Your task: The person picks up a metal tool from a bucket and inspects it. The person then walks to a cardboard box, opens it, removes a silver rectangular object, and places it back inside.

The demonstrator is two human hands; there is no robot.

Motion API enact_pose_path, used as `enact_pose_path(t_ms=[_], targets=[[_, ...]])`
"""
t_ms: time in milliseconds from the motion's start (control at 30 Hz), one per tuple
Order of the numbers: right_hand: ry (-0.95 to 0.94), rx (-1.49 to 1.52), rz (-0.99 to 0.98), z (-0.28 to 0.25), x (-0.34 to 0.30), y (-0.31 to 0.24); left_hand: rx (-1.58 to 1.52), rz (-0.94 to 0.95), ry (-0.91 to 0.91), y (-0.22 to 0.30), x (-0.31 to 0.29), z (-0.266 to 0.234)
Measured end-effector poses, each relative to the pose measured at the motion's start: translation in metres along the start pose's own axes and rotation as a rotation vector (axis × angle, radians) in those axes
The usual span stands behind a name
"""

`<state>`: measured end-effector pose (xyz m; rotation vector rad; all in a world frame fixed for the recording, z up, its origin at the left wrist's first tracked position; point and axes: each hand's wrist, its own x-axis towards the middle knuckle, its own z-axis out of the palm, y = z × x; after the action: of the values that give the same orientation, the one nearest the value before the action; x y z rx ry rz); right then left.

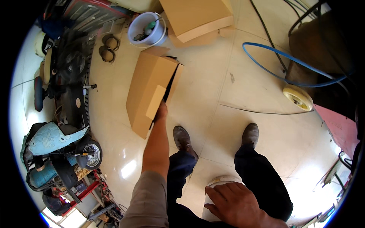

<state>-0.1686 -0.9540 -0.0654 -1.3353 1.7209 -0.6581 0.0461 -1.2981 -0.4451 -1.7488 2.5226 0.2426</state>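
A brown cardboard box [146, 89] lies on the floor in front of me, with a dark gap along its right side. My left hand [162, 111] is at that gap, against the box's near right edge and a folded flap [156, 99]. Its fingers are hidden by the cardboard, so their grip does not show. Low in the view, my right hand [235, 201] is palm down with thumb and fingers apart. It lies over a white round-topped object [222, 180] between my legs, whose kind I cannot make out. Nothing shows in the right hand.
A pale bucket [156, 35] holding mixed items stands beyond the box, beside another cardboard box [197, 17]. Two metal rings [108, 48] lie nearby. Motor scooter parts [53, 140] fill the left. A blue hose [281, 57], dark cables and a cream wheel [298, 97] are at right.
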Motion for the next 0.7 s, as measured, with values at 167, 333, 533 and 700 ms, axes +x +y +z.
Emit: enact_pose_path(t_ms=[167,333,533,700], targets=[[0.003,0.029,-0.004,-0.001,0.002,-0.003,-0.033,0.25,0.187,0.023,-0.009,0.012],[0.041,-0.019,-0.038,0.004,0.001,-0.007,0.048,0.173,-0.027,0.029,-0.01,0.012],[0.065,-0.026,-0.052,0.005,-0.001,-0.004,0.009,0.266,-0.032,0.088,-0.049,0.001],[0.093,0.002,-0.054,-0.001,0.0,0.001,-0.47,0.776,-0.231,0.242,-0.055,-0.057]])
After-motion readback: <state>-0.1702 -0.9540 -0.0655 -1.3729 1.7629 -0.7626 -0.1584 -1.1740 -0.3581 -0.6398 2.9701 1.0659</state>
